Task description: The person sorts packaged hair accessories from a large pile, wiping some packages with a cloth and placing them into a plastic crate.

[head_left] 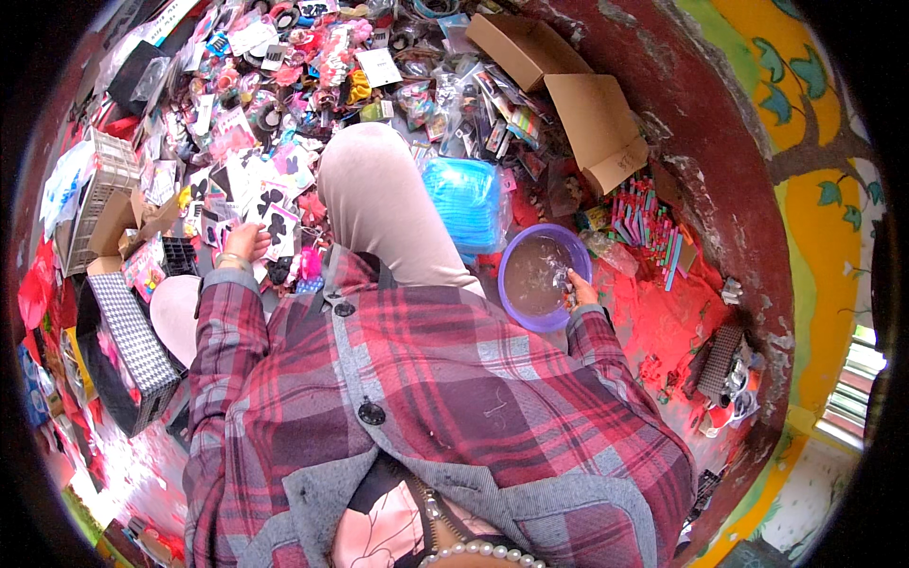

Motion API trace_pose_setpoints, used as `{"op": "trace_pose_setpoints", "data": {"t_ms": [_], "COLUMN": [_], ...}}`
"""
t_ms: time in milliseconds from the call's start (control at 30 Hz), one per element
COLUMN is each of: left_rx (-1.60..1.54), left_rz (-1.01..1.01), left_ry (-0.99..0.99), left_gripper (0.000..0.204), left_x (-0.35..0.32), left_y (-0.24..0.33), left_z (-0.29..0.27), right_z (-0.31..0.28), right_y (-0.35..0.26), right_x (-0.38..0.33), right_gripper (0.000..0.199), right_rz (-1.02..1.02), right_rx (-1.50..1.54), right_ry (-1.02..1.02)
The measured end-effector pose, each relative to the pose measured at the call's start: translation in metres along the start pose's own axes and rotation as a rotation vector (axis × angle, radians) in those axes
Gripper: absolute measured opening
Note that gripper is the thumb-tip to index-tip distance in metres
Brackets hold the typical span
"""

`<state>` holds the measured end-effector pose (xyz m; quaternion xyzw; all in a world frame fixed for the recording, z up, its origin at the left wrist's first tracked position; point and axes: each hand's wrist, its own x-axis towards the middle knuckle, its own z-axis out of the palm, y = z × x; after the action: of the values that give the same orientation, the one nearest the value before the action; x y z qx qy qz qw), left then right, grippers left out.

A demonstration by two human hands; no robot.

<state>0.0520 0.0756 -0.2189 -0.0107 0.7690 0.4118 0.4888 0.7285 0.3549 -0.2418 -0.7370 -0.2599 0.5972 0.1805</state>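
Observation:
My left hand (248, 242), with a bracelet at its wrist, is held over white cards bearing black bow-shaped pieces (275, 225). Its fingers are loosely bent and nothing shows in them. On the other side, my right hand (578, 290) is at the right rim of a round purple basin (505, 301) of murky water (530, 279). The fingers of that hand are bent together over the water, by a shiny clear patch; what they hold cannot be made out. Left of the basin's far side lies a clear-wrapped pack of bright blue items (464, 204).
Packaged hair accessories (312, 57) cover the ground ahead. Cardboard boxes (597, 128) stand along the dark red wall (705, 114). Colourful sticks (647, 225) lie right of the basin, near red sheeting (644, 312). At left are a grey crate (102, 194) and a houndstooth box (134, 327).

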Motion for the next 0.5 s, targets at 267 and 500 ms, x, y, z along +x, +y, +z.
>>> {"op": "trace_pose_setpoints", "data": {"t_ms": [267,500], "left_rx": [-0.003,-0.01], "left_rz": [0.019,0.015], "left_ry": [-0.009,-0.023], "left_gripper": [0.034,0.034], "left_x": [0.011,0.007], "left_y": [-0.008,-0.004], "left_z": [-0.003,-0.003], "right_z": [-0.001,0.01], "right_y": [0.008,0.009], "right_x": [0.007,0.002], "right_gripper": [0.021,0.016], "right_rz": [0.019,0.05], "right_rx": [-0.155,-0.091], "right_ry": [0.176,0.29]}}
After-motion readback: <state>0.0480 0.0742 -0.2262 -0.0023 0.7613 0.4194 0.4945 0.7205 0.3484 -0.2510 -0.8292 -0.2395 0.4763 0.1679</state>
